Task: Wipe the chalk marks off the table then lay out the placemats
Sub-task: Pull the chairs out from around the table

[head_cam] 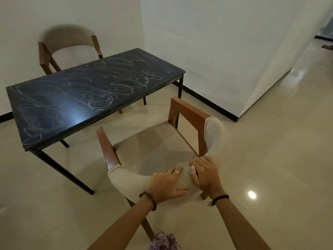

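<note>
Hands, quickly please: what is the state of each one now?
Left hand: fingers curled over the chair backrest, gripping it.
Right hand: also gripping the backrest, beside the left.

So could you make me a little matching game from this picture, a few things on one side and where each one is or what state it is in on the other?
Things:
1. table
2. near chair
3. far chair
4. left hand

Places or states:
A. against the wall, behind the table
B. covered in white chalk scribbles
C. resting on a padded backrest, a ring on one finger
D. pulled out from the table, seat bare

Pairs: 1-B, 2-D, 3-A, 4-C
</note>
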